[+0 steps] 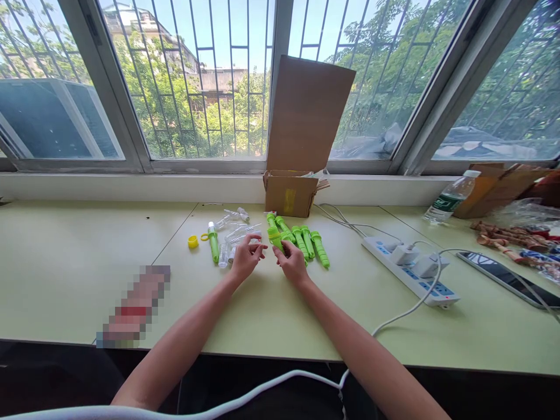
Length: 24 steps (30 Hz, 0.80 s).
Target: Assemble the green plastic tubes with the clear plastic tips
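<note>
Both my hands rest near the middle of the pale green table (87, 262). My left hand (245, 256) has its fingers curled by a clear plastic tube (238, 233); what it pinches, if anything, I cannot make out. My right hand (292, 261) closes its fingers on a green plastic wand (275, 236) at the left end of a row of several green wands (312, 242). Left of my hands lie another green wand (213, 245), clear tubes (234, 216), a yellow cap (193, 241) and a yellow ring (204, 237).
A small open cardboard box (289, 192) stands at the back by the window sill. To the right lie a white power strip (411, 268) with plugs and cable, a water bottle (450, 198), a phone (507, 277), another box and wrapped items. A blurred patch lies front left.
</note>
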Tool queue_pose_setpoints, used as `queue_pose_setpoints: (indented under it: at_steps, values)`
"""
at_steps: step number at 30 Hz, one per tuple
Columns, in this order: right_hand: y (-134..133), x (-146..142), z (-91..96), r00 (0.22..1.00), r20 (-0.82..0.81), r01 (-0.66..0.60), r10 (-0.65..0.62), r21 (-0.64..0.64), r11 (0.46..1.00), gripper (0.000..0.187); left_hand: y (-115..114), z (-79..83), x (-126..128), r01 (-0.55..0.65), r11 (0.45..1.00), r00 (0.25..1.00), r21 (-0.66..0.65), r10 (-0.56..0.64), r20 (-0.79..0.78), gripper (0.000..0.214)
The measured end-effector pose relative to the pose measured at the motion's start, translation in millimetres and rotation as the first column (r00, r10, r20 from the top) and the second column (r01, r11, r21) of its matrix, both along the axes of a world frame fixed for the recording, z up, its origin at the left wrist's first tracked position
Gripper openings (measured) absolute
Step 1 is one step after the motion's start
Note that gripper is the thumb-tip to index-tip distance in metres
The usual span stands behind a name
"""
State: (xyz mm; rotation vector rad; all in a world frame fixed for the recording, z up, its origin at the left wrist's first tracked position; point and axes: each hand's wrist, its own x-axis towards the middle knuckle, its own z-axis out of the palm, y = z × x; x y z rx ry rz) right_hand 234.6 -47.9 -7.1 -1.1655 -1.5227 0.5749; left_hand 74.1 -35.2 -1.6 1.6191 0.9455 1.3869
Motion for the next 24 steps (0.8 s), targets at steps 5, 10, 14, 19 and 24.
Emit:
queue_pose_setpoints:
  at_steps: [5, 10, 14, 19, 24]
  values:
    - [-0.1, 0.1, -0.6, 1.000, 0.005, -0.001, 0.001, 0.004, 1.000, 0.037, -0.7, 0.6, 0.6, -0.016, 0.999, 0.999, 0.027, 0.017, -0.037, 0.033]
    - [0.2, -0.4, -1.7, 1.000, -0.004, -0.010, 0.010, 0.000, 1.000, 0.035, -0.9, -1.4, 0.5, -0.048, 0.996, 0.990, 0.079, 0.058, -0.128, 0.022]
    - [1.7, -0.5, -3.1, 1.000, -0.011, -0.012, 0.012, -0.003, 1.000, 0.034, 2.1, -4.2, -2.5, -0.098, 0.969, 0.932, 0.225, 0.168, -0.320, 0.015]
    - [2.6, 0.4, -4.2, 1.000, 0.001, 0.002, -0.002, 0.005, 1.000, 0.034, 5.9, -7.0, -5.9, -0.077, 0.915, 0.717, 0.395, 0.327, -0.615, 0.025]
    - [3.7, 0.6, -4.6, 1.000, 0.007, -0.002, 0.002, 0.001, 1.000, 0.034, 4.0, -10.7, -5.7, -0.037, 0.925, 0.515, 0.379, 0.343, -0.786, 0.043]
